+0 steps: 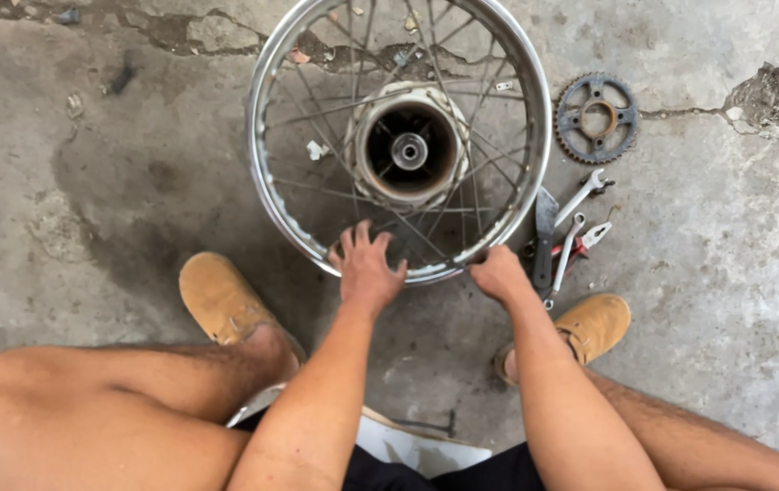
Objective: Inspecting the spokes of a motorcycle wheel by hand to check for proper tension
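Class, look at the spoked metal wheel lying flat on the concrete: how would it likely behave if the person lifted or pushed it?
The spoked wheel looks rigid: a metal rim laced with spokes to a hub, so it probably won't flex. That bulky hub suggests it is fairly heavy. Lying flat it should scrape, not roll; stood on edge, it would likely roll or topple.

Bare cracked concrete floor (80,173) lay open left of the spoked chrome wheel rim (266,182). To its right, a toothed steel sprocket (598,118) and a cluster of steel spanners (569,238) obstructed passage, with tan suede shoes (221,298) flanking the near edge.

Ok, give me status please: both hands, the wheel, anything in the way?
Left hand flat on wheel rim. Right hand closed at rim edge. Wrenches and sprocket lie to the right, apart.
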